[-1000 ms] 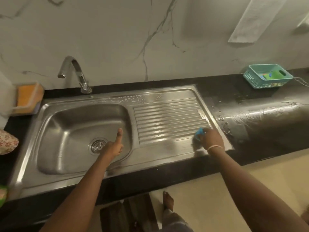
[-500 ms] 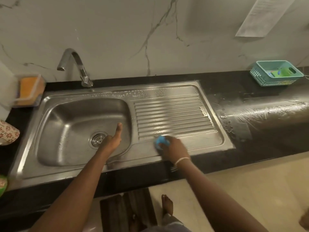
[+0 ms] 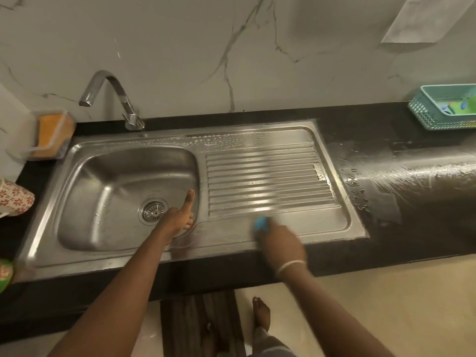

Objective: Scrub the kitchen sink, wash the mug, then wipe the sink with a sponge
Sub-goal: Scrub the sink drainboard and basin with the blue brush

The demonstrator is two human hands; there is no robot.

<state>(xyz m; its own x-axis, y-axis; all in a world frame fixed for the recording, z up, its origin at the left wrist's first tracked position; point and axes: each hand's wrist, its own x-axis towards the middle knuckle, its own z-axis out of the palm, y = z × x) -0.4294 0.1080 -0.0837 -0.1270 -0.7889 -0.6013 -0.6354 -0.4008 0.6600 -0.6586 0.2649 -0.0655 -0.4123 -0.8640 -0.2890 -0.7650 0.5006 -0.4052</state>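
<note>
On the flat front edge of the steel sink [image 3: 231, 253], below the ribbed draining part, the right hand [image 3: 279, 240] holds 1 blue sponge [image 3: 260, 224] and presses it down. Its fingers curl over the sponge, but the hand is blurry, so the grip is hard to see. Across at the bowl's right rim, the left hand [image 3: 177, 222] rests with its thumb sticking up and its other fingers folded, holding nothing. 1 drain [image 3: 152, 211] sits in the bowl. 1 tap [image 3: 113, 99] stands behind. 1 orange sponge [image 3: 51, 135] sits in a holder at the left. 1 green basket [image 3: 443, 109] sits far right on the black counter [image 3: 386, 130].
</note>
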